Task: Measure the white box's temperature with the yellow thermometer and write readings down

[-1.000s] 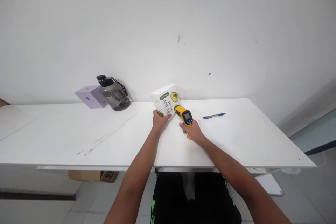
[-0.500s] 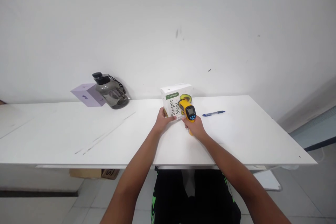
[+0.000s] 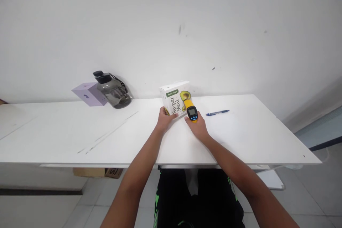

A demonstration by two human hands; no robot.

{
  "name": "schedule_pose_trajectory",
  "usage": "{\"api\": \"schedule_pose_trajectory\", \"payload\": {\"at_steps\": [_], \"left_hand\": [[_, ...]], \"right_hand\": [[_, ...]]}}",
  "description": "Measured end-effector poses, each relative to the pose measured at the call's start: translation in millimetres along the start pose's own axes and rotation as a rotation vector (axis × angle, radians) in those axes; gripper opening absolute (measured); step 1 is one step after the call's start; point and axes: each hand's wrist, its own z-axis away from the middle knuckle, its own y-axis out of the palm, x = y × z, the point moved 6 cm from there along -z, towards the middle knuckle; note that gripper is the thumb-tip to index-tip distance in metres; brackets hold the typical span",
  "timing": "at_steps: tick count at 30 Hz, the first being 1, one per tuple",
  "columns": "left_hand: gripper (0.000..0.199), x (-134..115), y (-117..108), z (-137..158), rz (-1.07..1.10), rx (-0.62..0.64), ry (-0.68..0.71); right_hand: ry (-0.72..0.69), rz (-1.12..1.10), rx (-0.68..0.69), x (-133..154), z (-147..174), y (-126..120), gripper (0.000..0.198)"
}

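Observation:
My left hand [image 3: 164,118] grips the lower left part of a white food box [image 3: 171,100], its thumb across the front and its fingers round the side. The box carries a green label, avocado pictures and the words "Su-per Meal", and it is tilted. In my right hand [image 3: 198,126] is a yellow and black infrared thermometer [image 3: 191,110], its small grey screen and blue buttons facing me. The thermometer's front end points at the box and covers part of its right side; I cannot tell whether they touch. Most of the handle is hidden by my hand.
A blue pen [image 3: 217,113] lies on the white table [image 3: 107,139] right of my hands. At the back left a dark see-through bottle [image 3: 113,91] leans beside a lilac box [image 3: 91,94]. A cardboard box [image 3: 89,172] sits below the table, and a wall stands behind.
The box has shifted slightly left and turned a little in my left hand. My right hand has tipped the thermometer, so its screen faces me more and less of its handle shows.

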Motion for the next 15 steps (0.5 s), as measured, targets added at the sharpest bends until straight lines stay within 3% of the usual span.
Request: {"api": "schedule_pose_trajectory", "payload": {"at_steps": [5,15], "left_hand": [[0.07,2.5,-14.7,-5.3,-0.112,-0.161,0.056],[0.066,3.4,-15.2,-11.2,-0.006,-0.191,0.075]], "right_hand": [[0.055,0.067,-0.051,1.2,-0.1,-5.6,0.034],[0.097,0.018,-0.085,-1.7,-7.1,-10.4,0.035]]}}
